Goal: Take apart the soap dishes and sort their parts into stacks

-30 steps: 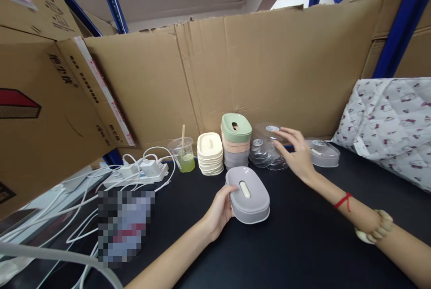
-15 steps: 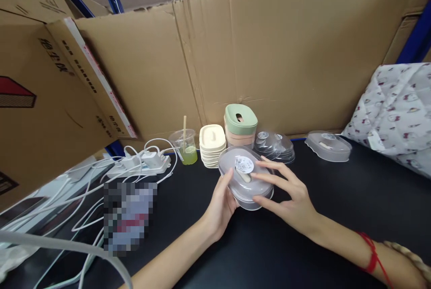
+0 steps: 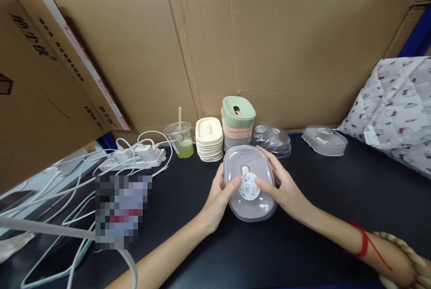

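A rounded grey plastic container under a clear cover [image 3: 251, 206] is held up between both hands, tilted so its top faces me. A round white printed sticker [image 3: 249, 186] is on it, with a small pale oval just above. My left hand [image 3: 218, 201] grips the left edge, its thumb on the sticker's left side. On the right edge, my right hand [image 3: 284, 186] grips with its thumb at the sticker's right side. Most of the fingers of both hands are hidden behind the container.
Behind it stand a stack of cream lids [image 3: 209, 134], a stack of containers topped by a green lid [image 3: 238, 111], nested clear covers [image 3: 272, 141] and another clear cover [image 3: 325, 141]. A drink cup [image 3: 184, 141], a power strip [image 3: 148, 156] and white cables are left; a patterned bag [image 3: 397, 109] is right.
The container has been turned, so its sticker now lies below the pale oval. My right hand has moved from spread fingers on top to a grip on the right edge.
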Tool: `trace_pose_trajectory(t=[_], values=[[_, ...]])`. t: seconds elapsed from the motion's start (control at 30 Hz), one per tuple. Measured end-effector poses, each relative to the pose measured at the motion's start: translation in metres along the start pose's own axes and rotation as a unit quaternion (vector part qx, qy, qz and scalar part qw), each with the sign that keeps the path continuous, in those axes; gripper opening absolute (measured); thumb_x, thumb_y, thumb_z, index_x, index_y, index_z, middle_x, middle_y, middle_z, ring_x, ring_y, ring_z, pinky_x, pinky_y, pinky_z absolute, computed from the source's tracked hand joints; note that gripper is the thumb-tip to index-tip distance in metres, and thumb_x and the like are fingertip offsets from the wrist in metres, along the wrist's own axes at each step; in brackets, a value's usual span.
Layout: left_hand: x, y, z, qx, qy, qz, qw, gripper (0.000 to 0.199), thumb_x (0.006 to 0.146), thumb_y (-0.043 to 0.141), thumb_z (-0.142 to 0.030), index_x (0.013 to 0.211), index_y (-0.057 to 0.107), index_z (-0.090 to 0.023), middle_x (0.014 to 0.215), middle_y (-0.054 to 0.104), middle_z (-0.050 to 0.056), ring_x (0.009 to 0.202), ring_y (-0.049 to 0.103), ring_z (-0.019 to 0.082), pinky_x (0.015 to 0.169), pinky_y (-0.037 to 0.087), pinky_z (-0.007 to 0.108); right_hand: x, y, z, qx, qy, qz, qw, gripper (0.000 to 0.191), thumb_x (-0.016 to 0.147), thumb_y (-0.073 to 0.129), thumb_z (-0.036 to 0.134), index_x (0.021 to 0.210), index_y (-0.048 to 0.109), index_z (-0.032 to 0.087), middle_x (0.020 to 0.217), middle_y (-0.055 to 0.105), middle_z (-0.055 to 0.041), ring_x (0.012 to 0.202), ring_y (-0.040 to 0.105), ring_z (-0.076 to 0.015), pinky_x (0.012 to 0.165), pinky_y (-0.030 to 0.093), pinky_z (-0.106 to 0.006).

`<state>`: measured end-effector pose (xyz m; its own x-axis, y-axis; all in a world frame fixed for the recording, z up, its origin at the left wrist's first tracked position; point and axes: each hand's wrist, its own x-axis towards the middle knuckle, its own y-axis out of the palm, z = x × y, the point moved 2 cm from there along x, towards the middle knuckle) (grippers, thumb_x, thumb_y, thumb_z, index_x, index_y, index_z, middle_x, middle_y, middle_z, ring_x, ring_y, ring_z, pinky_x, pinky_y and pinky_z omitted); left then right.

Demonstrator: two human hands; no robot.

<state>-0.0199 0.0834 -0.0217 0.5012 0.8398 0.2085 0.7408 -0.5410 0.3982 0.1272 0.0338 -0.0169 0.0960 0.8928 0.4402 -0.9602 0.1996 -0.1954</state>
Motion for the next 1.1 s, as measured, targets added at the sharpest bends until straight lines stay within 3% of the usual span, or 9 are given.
trace_pose_trajectory(t=[0.13,0.3,0.37,0.43,0.53,0.6,0.7,0.87,1.1], values=[[0.001,0.002,0.002,0.01,-0.015,-0.02,1.0,0.058,0.065,0.08,-0.046,0.106,0.058,-0.011,0.101,0.062,0.01,0.102,0.054,0.031,0.08,0.049,0.027,0.005,0.003,-0.006,0.133,0.119,0.05,0.983,0.08,0.077,0.06,0.051,0.135,0.023,0.01,0.111,0.058,-0.0168,0.094,0.061,-0.0241,0.078,0.054,-0.034],[0.004,-0.003,0.006,0.028,-0.012,-0.081,0.996,0.073,0.063,0.079,-0.058,0.115,0.05,-0.015,0.115,0.057,0.008,0.114,0.046,0.029,0.091,0.042,0.026,0.002,0.004,-0.006,0.088,0.15,0.133,0.976,0.097,0.065,0.073,0.036,0.138,0.013,0.02,0.112,0.056,-0.0138,0.072,0.063,-0.0197,0.046,0.051,-0.024],[0.008,-0.007,0.008,0.046,-0.004,-0.084,0.995,0.071,0.065,0.076,-0.061,0.115,0.049,-0.017,0.119,0.054,0.007,0.115,0.044,0.026,0.091,0.04,0.024,0.005,-0.004,-0.001,0.057,0.057,0.091,0.993,0.087,0.066,0.074,0.034,0.135,0.022,0.02,0.109,0.056,-0.0115,0.07,0.062,-0.018,0.048,0.051,-0.024],[0.014,-0.009,0.008,0.076,0.014,-0.086,0.993,0.068,0.062,0.073,-0.063,0.107,0.053,-0.016,0.11,0.058,0.008,0.103,0.051,0.026,0.078,0.045,0.024,0.01,-0.02,0.009,-0.05,-0.136,-0.007,0.989,0.072,0.071,0.073,0.034,0.129,0.033,0.022,0.103,0.056,-0.0084,0.073,0.06,-0.0177,0.055,0.053,-0.026],[0.018,-0.008,0.008,0.082,-0.014,-0.081,0.993,0.067,0.054,0.069,-0.06,0.1,0.054,-0.013,0.098,0.06,0.011,0.084,0.056,0.026,0.059,0.044,0.026,0.016,-0.052,0.021,-0.273,-0.448,-0.135,0.841,0.052,0.078,0.068,0.034,0.123,0.044,0.028,0.1,0.055,-0.006,0.085,0.058,-0.0214,0.064,0.053,-0.03],[0.016,-0.005,0.008,0.089,-0.038,-0.056,0.994,0.062,0.058,0.066,-0.055,0.1,0.054,-0.012,0.098,0.06,0.013,0.082,0.056,0.026,0.059,0.044,0.027,0.025,-0.078,0.019,-0.316,-0.494,-0.216,0.781,0.043,0.084,0.061,0.036,0.123,0.045,0.027,0.098,0.053,-0.0061,0.086,0.056,-0.0211,0.062,0.051,-0.029],[0.011,-0.002,0.007,0.111,-0.044,-0.036,0.992,0.054,0.061,0.063,-0.05,0.099,0.055,-0.012,0.098,0.059,0.013,0.081,0.057,0.026,0.06,0.044,0.027,0.039,-0.115,0.01,-0.291,-0.399,-0.358,0.793,0.038,0.084,0.058,0.036,0.118,0.047,0.023,0.106,0.052,-0.0084,0.091,0.056,-0.021,0.061,0.051,-0.028],[0.011,-0.003,0.006,0.103,-0.05,-0.044,0.992,0.053,0.058,0.064,-0.047,0.096,0.054,-0.012,0.091,0.06,0.012,0.075,0.056,0.024,0.057,0.043,0.026,0.047,-0.161,-0.004,-0.15,-0.105,-0.536,0.824,0.051,0.072,0.054,0.043,0.113,0.05,0.012,0.123,0.048,-0.0138,0.118,0.044,-0.0256,0.102,0.037,-0.041],[0.013,0.003,0.005,0.107,-0.085,-0.054,0.989,0.054,0.051,0.062,-0.048,0.091,0.053,-0.012,0.085,0.06,0.009,0.066,0.055,0.02,0.053,0.04,0.024,0.041,-0.191,-0.009,-0.075,0.102,-0.528,0.84,0.062,0.07,0.059,0.037,0.124,0.045,0.01,0.132,0.042,-0.0175,0.106,0.055,-0.0296,0.073,0.058,-0.04]])
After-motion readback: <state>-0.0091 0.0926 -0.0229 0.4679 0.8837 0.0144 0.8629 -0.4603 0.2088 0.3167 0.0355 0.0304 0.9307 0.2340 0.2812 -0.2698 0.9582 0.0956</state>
